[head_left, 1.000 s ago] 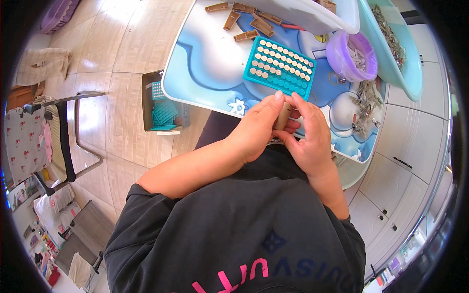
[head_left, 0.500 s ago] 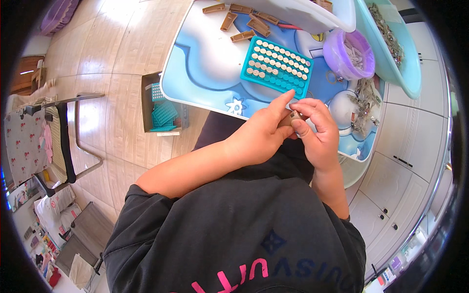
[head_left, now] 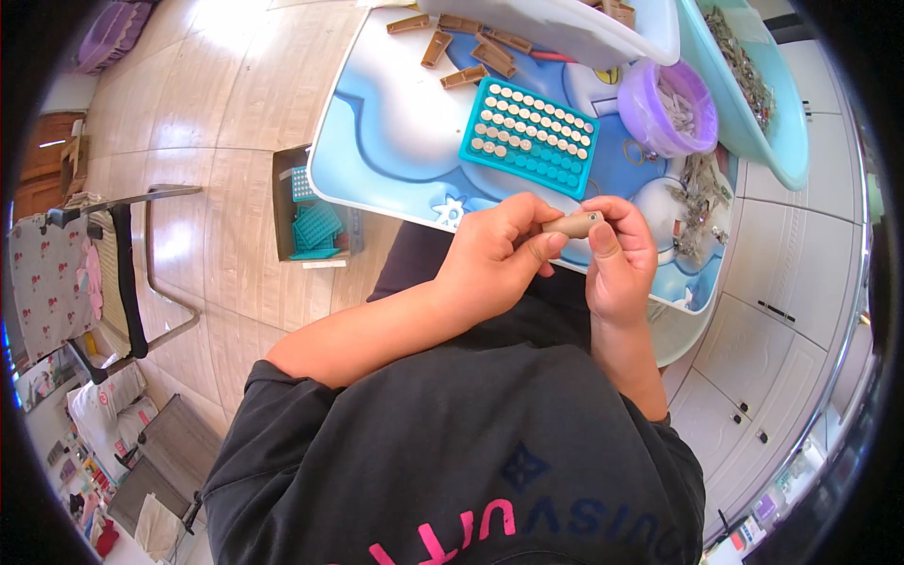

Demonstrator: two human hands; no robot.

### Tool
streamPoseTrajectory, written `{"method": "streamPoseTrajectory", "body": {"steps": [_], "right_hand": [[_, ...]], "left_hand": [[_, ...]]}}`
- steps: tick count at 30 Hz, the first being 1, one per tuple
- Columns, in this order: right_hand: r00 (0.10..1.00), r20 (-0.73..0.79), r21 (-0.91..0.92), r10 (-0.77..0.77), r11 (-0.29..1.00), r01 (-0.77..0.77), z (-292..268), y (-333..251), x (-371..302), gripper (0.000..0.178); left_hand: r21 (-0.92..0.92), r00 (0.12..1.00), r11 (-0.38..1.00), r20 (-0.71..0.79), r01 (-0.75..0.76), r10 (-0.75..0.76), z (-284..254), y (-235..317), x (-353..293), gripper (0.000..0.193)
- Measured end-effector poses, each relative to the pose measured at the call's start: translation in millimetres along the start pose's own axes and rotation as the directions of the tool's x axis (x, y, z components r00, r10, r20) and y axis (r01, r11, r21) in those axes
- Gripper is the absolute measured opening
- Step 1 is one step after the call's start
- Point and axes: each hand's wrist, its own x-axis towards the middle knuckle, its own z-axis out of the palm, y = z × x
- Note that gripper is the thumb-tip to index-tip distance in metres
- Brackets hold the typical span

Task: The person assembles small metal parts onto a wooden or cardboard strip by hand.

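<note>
Tan and smooth, a short tubular piece is held up between the two hands, just beyond the near edge of the table and above the person's lap. Its left end is pinched by the left hand, the thumb and forefinger closed on it and the other fingers curled beneath. Its right end, marked by a small dark hole, is held between the thumb and bent fingers of the right hand, which is partly closed, its palm half turned up.

Beyond the hands, a teal tray is set on the blue and white tabletop. Its far rows are filled with pale round discs, while bare teal is shown along much of its near side. Several brown pieces are scattered past the tray, partly overlapped. A purple bowl is placed to the right, with pale strips held in it; nearer the right edge, metallic parts are heaped. The far side is taken up by a white tub and a pale turquoise basin. On the floor, more teal trays are stacked in a cardboard box.
</note>
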Motion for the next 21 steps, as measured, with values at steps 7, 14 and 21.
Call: {"method": "streamPoseTrajectory", "body": {"steps": [7, 14, 21], "right_hand": [[0.980, 0.052, -0.098, 0.192, 0.978, -0.187, -7, 5, 5, 0.020], [0.990, 0.137, -0.493, -0.020, 0.866, 0.085, -18, -18, 34, 0.020], [0.969, -0.019, -0.939, -0.244, 0.338, 0.067, -71, -65, 125, 0.012]], "left_hand": [[-0.329, 0.918, 0.860, 0.215, 0.390, -0.333, -14, 0, 10, 0.028], [-0.585, 0.841, 0.605, 0.365, 0.540, -0.398, -27, -6, 15, 0.034], [-0.697, 0.829, 0.452, 0.434, 0.556, -0.352, -28, -10, 18, 0.036]]}}
